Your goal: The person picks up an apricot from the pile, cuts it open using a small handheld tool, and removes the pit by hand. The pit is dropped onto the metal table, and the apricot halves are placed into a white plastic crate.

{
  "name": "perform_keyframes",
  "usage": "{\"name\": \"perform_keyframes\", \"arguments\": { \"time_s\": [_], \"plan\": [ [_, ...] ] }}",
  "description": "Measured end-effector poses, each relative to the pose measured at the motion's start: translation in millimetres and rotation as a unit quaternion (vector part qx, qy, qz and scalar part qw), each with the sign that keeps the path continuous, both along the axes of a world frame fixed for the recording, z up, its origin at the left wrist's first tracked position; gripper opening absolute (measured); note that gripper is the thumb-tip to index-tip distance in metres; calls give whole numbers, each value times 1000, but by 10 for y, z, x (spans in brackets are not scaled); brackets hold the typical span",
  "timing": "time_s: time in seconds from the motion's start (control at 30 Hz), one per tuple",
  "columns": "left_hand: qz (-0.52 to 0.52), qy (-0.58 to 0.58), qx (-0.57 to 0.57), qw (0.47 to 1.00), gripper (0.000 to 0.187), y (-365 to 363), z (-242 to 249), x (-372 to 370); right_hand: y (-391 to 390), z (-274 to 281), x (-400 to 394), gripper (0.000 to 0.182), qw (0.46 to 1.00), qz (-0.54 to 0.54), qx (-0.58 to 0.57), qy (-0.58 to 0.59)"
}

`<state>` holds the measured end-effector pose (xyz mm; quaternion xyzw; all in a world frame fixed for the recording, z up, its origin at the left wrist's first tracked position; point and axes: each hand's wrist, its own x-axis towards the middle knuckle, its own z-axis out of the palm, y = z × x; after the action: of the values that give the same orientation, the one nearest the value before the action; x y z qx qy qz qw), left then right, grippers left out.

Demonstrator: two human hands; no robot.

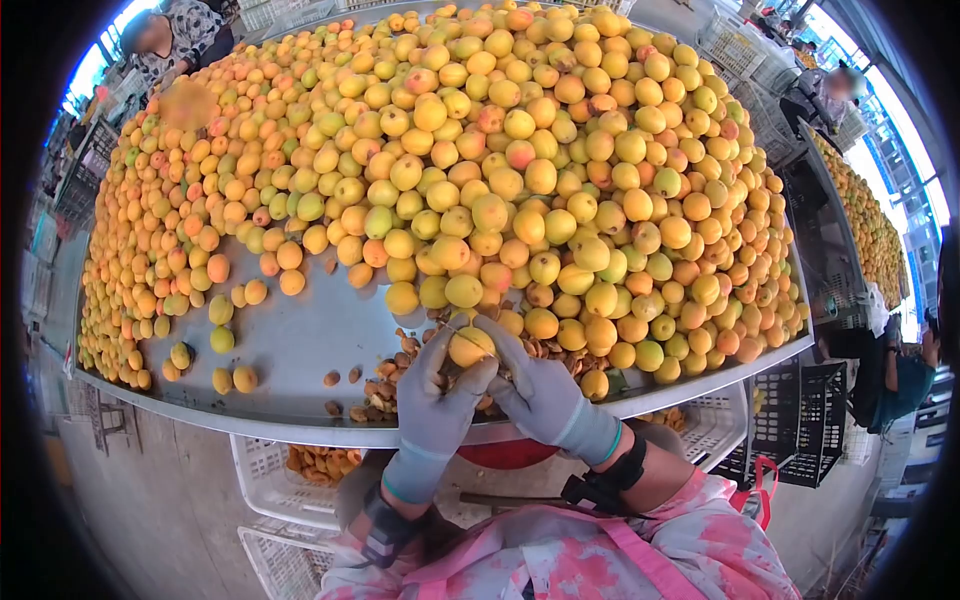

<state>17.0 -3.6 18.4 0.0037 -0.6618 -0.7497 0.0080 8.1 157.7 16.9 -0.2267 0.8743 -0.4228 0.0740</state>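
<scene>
Between my two gloved hands is a yellow apricot (471,346), held just above the front edge of the metal table (290,345). The fingers of my left hand (440,390) curl round its left side and underneath. My right hand (540,392) grips it from the right, thumb and fingertips pressed close to it. Brown apricot pits (380,388) lie on the tabletop beside my left hand. Behind the hands rises a big heap of yellow and orange apricots (480,200), some tinged green or red.
Below the table edge stand white plastic crates (285,480) with orange apricot pieces (322,463) in one. Black crates (815,420) sit at the right. Another fruit-laden table (868,230) lies further right. One person (180,45) is at the far left, another (825,100) at the far right.
</scene>
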Motion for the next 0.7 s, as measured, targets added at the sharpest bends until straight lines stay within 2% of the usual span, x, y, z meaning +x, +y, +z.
{"name": "perform_keyframes", "arguments": {
  "time_s": [0.13,0.2,0.23,0.4,0.5,0.63,0.7],
  "plan": [
    [15,-19,70,997,55,76,33,18,-19,96,41,75,1000,-11,-8,-4],
    [41,3,-14,999,49,73,-62,-2,-44,151,70,74,998,-5,58,-4],
    [42,22,-17,999,49,65,-74,-13,-59,140,77,73,999,-5,41,9],
    [30,-8,-186,982,43,15,15,-16,-39,94,86,72,999,-9,35,-11],
    [13,-27,-214,976,44,5,76,-25,-12,193,73,71,999,3,12,-43],
    [-61,-6,-214,975,30,-45,82,-32,26,299,65,72,994,13,-34,-106],
    [-69,2,-124,990,26,-23,91,-26,93,278,31,72,992,34,-35,-119]
  ]
}}
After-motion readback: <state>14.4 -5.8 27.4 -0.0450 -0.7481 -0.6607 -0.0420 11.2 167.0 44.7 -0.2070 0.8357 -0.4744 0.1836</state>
